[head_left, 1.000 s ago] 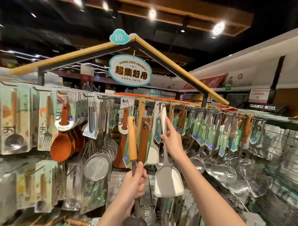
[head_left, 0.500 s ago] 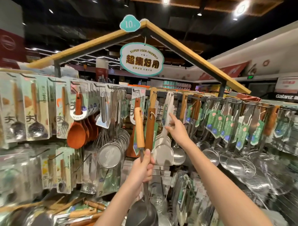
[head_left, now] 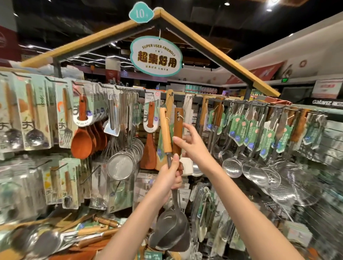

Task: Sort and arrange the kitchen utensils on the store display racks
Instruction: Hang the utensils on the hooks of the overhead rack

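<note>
Before the display rack point(head_left: 241, 101), two hands work. Left hand point(head_left: 169, 177) grips one wooden-handled steel spatula point(head_left: 171, 230) (blade down); right hand point(head_left: 193, 145) touches one hanging brown handle point(head_left: 178, 128), fingers relaxed.

You're working under bright ceiling spotlights point(head_left: 271, 2) against a dark ceiling. Glare sits on the steel skimmers point(head_left: 232, 167) and the plastic packs point(head_left: 35, 118) at the rack's left end. Wide-angle bending curves the edges, and the lower corners smear into blur.
</note>
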A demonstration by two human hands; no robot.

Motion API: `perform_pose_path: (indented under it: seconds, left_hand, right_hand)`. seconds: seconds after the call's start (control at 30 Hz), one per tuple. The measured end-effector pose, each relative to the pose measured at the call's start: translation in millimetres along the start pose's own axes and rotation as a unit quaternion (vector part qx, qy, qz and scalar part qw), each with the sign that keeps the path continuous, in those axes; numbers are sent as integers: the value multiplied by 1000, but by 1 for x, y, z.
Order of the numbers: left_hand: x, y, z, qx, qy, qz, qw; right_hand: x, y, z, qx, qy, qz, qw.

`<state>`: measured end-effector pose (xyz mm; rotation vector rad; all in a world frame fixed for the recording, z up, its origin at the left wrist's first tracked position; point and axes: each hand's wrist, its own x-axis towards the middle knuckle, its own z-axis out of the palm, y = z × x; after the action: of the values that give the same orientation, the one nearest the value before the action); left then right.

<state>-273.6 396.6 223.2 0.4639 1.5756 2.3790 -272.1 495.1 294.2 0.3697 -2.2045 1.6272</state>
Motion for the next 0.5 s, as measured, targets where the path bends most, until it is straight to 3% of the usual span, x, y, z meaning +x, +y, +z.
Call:
perform_pose_path:
  seconds: [0.1, 0.2, 0.27, 0.37, 0.5]
  left_hand:
    - [1, -3, 9, 11, 2, -4, 1000]
    - [4, -7, 17, 55, 11, 4, 998]
    - [5, -9, 23, 79, 4, 10, 997]
    - [9, -9, 36, 67, -25, 21, 997]
    - [13, -9, 54, 63, -36, 21, 997]
  right_hand:
    - [-4, 1, -2, -55, 39, -24, 997]
    - [-11, 5, -3, -162, 133, -86, 974]
    - [-15, 5, -10, -172, 178, -115, 962]
    - [-17, 2, -26, -127, 162, -95, 974]
    - [-19, 4, -39, -154, 130, -74, 977]
